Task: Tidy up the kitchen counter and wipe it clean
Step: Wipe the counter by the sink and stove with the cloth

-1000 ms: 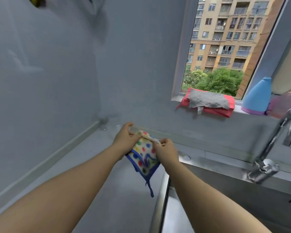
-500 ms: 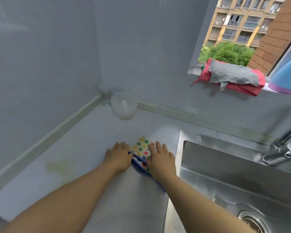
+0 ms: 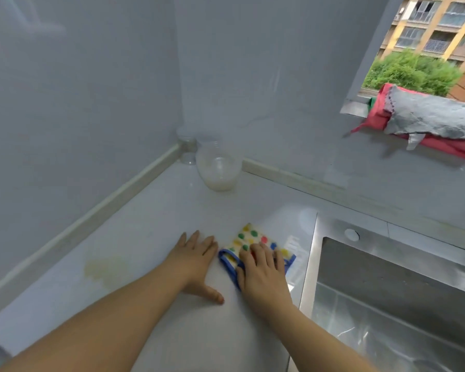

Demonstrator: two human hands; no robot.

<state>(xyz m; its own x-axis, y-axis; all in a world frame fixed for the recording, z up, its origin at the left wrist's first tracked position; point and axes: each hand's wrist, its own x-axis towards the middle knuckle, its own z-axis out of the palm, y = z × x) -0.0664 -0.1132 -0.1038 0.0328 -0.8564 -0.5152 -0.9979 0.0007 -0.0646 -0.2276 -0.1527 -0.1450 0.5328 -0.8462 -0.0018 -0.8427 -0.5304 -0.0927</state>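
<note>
Wiping looks to be the step in hand. The pale desk (image 3: 151, 229) runs from its back left corner to the steel sink (image 3: 310, 264) let into its right side. A grey rag (image 3: 427, 119) lies over a red cloth (image 3: 457, 149) on the window sill, well apart from the work. The left hand (image 3: 196, 261) lies flat on the bare desk, fingers straight and close together, thumb stretched toward the near edge. It holds nothing and sits just beside the cloth; whether it touches the hem I cannot tell. The right hand (image 3: 261, 269) lies palm down on the dotted cloth (image 3: 253, 237), fingers slightly spread and pressing it flat rather than pinching it. The cloth is folded small, with blue binding at its edges, and lies on the desk near the sink rim. Judgement: it is light, soft and limp, so it will bunch or unfold if dragged by one corner. A flat palm over the middle of the fold, as now, should carry it best. A yellowish stain (image 3: 105, 267) sits near the left edge of the desk, not yet wiped. A clear glass jar (image 3: 218, 167) stands by the back edge, with a smaller one (image 3: 187, 150) in the corner. Both are probably fragile and should be lifted by the body before wiping there.
</note>
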